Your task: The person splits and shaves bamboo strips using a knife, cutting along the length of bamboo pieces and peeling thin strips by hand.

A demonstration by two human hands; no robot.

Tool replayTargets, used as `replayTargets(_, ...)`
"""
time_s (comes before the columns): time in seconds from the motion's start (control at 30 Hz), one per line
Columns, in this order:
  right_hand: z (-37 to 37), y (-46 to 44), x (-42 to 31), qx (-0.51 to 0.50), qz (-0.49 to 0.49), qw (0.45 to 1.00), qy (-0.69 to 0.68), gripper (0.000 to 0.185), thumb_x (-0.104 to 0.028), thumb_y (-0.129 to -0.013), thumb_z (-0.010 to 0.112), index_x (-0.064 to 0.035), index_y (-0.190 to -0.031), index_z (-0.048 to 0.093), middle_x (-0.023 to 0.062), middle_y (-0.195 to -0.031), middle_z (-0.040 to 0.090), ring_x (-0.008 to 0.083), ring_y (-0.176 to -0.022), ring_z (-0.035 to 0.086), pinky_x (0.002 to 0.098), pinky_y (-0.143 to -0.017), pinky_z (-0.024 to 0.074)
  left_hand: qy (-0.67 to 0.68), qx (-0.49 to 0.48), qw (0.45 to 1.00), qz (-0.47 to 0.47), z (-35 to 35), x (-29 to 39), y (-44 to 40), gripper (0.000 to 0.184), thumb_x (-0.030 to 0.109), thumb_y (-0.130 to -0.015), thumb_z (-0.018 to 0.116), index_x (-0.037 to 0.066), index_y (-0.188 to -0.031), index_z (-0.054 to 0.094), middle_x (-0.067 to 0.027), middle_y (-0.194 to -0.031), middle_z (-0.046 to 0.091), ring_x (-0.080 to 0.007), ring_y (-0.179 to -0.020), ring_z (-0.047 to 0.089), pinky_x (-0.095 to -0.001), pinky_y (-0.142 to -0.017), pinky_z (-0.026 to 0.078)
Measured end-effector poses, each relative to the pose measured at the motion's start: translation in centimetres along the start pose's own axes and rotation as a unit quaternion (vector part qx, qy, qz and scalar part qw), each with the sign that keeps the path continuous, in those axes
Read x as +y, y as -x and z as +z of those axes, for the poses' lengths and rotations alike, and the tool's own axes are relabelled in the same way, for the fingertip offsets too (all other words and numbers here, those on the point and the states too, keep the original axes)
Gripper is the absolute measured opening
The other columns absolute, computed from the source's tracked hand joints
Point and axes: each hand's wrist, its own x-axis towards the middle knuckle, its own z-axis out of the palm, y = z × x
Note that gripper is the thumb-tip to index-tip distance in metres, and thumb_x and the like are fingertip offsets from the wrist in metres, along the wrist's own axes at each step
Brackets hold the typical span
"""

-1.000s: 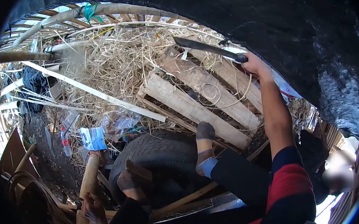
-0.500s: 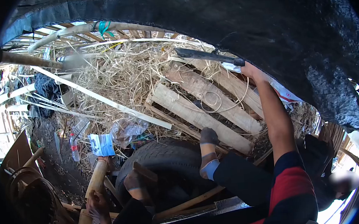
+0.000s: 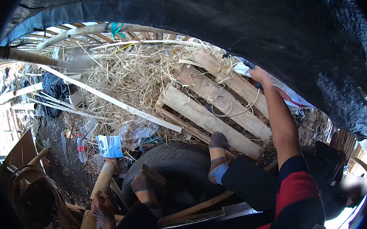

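Observation:
My left hand [image 3: 103, 208] is wrapped round a thick bamboo pole [image 3: 103, 178] at the lower left. My right hand [image 3: 260, 76], on the outstretched right arm, grips the dark handle of a machete [image 3: 257, 85] beneath the hanging black sheet. Its blade is mostly hidden or foreshortened now. Below that hand lie rough wooden planks [image 3: 217, 108], with a thin curled strip [image 3: 222, 105] on top. My socked feet rest near the planks and by a large tyre [image 3: 169, 156].
A black sheet [image 3: 227, 13] hangs low across the top and right. Pale shavings [image 3: 134, 75] cover the ground beyond the planks. A long bamboo strip [image 3: 110, 98] crosses them. At the left are a plastic bottle [image 3: 81, 148], a blue-and-white packet [image 3: 109, 146] and a coiled strip bundle [image 3: 31, 184].
The machete's blade pointed left over the planks and has swung out of clear sight as my right hand turned. The whole view has shifted slightly. My left hand stays on the bamboo.

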Motion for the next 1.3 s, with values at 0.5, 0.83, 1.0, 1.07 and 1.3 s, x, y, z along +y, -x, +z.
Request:
replayTargets(0.5, -2.0, 3.1, -1.8, 0.098, -0.026, 0.995, 0.005, 0.051, -0.021, -0.075, 0.058, -0.0095, -0.124, 0.051, 0.0239, -0.124, 0.05, 0.0373, -0.115, 0.048, 0.0426, -0.096, 0.0394, 0.007, -0.026, 1.0, 0.011, -0.1, -0.1, 0.1, 0.014, 0.017, -0.079, 0.056, 0.009, -0.089, 0.062, -0.0083, -0.067, 0.063, -0.028, -0.068, 0.062, -0.0411, -0.064, 0.045)
replayTargets(0.83, -7.5, 9.4, -6.1, -0.036, -0.047, 0.998, -0.029, 0.048, -0.011, -0.071, 0.055, -0.0084, -0.119, 0.055, 0.0226, -0.122, 0.052, 0.0384, -0.111, 0.051, 0.0422, -0.095, 0.0399, -0.066, -0.018, 0.997, 0.03, -1.5, 1.4, 0.5, 0.013, 0.018, -0.079, 0.054, 0.01, -0.086, 0.062, -0.0096, -0.073, 0.064, -0.0277, -0.071, 0.062, -0.0405, -0.066, 0.044)
replayTargets(1.0, -6.3, 11.5, -6.1, 0.125, -0.058, 0.99, -0.016, 0.056, -0.008, -0.069, 0.054, -0.0091, -0.125, 0.05, 0.0252, -0.129, 0.045, 0.0399, -0.121, 0.042, 0.0418, -0.102, 0.0345, -0.07, -0.007, 0.997, 0.044, -1.6, 1.2, 0.5, 0.011, 0.017, -0.08, 0.054, 0.01, -0.085, 0.061, -0.0084, -0.07, 0.062, -0.0266, -0.069, 0.062, -0.0402, -0.065, 0.044)
replayTargets(1.07, -7.1, 11.7, -5.8, 0.109, -0.091, 0.989, -0.039, 0.055, -0.008, -0.069, 0.054, -0.0103, -0.124, 0.052, 0.0237, -0.125, 0.05, 0.0386, -0.118, 0.046, 0.0411, -0.1, 0.0369, -0.07, -0.004, 0.997, 0.043, -1.7, 1.2, 0.7, 0.011, 0.017, -0.08, 0.054, 0.01, -0.084, 0.061, -0.0083, -0.069, 0.062, -0.0265, -0.068, 0.061, -0.0404, -0.064, 0.044)
replayTargets(1.3, -14.1, 13.3, -8.7, 0.091, -0.114, 0.985, -0.089, 0.04, -0.005, -0.072, 0.054, -0.0103, -0.111, 0.061, 0.0193, -0.105, 0.061, 0.0342, -0.099, 0.058, 0.0415, -0.082, 0.046, -0.063, 0.05, 0.995, 0.063, -0.9, 0.8, 0.4, 0.011, 0.016, -0.078, 0.055, 0.01, -0.084, 0.062, -0.0095, -0.068, 0.062, -0.0271, -0.065, 0.061, -0.0409, -0.061, 0.044)
